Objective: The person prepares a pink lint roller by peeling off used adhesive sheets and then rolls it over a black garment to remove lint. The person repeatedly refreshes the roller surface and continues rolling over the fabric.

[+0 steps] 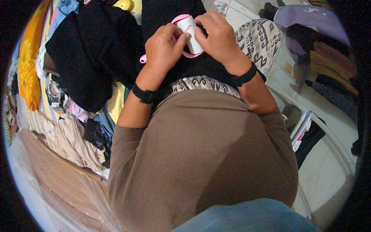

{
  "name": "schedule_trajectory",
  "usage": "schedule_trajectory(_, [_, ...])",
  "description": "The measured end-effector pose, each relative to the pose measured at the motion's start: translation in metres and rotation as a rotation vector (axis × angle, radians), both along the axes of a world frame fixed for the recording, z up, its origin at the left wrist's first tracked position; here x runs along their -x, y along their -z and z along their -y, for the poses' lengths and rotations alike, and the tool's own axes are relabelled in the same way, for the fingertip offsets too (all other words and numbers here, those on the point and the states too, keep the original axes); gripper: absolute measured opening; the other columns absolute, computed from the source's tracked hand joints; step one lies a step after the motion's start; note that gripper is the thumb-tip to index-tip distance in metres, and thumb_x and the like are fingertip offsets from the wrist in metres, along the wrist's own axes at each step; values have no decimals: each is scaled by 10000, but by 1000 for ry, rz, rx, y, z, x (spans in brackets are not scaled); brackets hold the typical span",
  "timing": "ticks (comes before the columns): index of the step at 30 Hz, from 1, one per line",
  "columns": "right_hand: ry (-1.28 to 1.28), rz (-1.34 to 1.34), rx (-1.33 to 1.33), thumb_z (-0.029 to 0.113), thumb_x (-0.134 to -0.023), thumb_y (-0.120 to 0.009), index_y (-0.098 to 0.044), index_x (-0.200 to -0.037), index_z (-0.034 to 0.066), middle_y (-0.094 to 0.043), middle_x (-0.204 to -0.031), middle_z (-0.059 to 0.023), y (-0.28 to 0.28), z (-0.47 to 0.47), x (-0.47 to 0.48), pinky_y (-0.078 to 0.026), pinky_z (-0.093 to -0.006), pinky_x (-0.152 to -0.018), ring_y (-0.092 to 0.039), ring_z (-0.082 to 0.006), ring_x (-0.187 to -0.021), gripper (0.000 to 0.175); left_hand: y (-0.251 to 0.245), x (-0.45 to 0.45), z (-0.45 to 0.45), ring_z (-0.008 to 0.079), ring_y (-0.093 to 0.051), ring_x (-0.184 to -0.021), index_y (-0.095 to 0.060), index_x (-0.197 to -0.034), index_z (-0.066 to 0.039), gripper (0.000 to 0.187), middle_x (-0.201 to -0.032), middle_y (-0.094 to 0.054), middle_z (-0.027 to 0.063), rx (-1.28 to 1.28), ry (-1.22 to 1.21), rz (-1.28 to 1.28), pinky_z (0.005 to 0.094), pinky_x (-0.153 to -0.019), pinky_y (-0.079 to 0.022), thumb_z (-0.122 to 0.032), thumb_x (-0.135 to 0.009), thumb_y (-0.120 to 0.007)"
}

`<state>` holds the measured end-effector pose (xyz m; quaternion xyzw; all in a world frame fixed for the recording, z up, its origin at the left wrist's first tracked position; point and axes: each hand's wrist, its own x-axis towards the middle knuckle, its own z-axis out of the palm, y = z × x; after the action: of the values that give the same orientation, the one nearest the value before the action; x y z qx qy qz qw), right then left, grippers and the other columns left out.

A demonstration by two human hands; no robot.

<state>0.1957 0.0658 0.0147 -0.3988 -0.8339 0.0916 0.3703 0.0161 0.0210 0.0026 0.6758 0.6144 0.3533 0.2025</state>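
A white roll in a pink holder, which looks like a lint roller [191, 36], lies over the black cloth [174, 8] on the lap. My left hand [166, 43] grips it from the left, thumb on the white surface. The pink handle end shows below that hand's wrist side. My right hand [216, 36] is at the roll's right edge, fingers bent, thumb and forefinger close to the sheet; whether they pinch it cannot be told. Patterned trousers [259, 40] show beside the black cloth. Both wrists wear black bands.
Piled clothes [76, 139] and a yellow-orange flowered fabric [29, 72] lie at the left. A yellow object [124, 4] is at the top. On the right are a white tubular frame [333, 136] and folded dark clothes [330, 90]. Sheer netting [58, 185] hangs at the lower left.
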Motion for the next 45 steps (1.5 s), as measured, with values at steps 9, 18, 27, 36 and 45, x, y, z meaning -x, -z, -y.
schedule_trajectory(9, [26,153,-60,76,-781,-701,-623,-839,42,-609,-846,-115,-4,6,8,-519,-406,-684,-619,-317,-783,103,-4,-2,1,255,-650,-644,-647,-823,-89,211,-753,-646,76,-14,6,-1,359,-573,-523,-241,-809,-792])
schedule_trajectory(18, [29,295,-86,174,-686,-738,-601,-804,57,-585,-819,-114,-6,2,12,-533,-410,-655,-614,-301,-783,215,-3,-3,1,278,-650,-650,-647,-860,-85,190,-773,-641,89,-27,38,-6,378,-588,-528,-216,-816,-779])
schedule_trajectory(27, [-9,181,-85,140,-713,-702,-572,-793,41,-574,-803,-143,1,-6,0,-525,-445,-656,-605,-347,-769,183,-23,18,15,362,-645,-947,-552,-1224,-55,601,-1097,-602,175,32,366,-70,416,-766,-544,-95,-694,-831])
schedule_trajectory(36, [-76,-26,-37,67,-758,-684,-610,-802,30,-595,-789,-142,-2,-7,-8,-525,-444,-662,-613,-356,-735,93,-26,17,22,375,-654,-899,-546,-1252,-46,564,-1059,-602,173,-18,331,-171,417,-744,-559,10,-728,-745])
schedule_trajectory(45, [-27,65,-52,23,-753,-708,-620,-807,27,-619,-798,-127,-2,-3,-3,-522,-399,-665,-627,-329,-738,104,-22,15,21,360,-660,-856,-578,-1224,-42,538,-1010,-615,159,-93,339,-175,404,-715,-559,9,-716,-748])
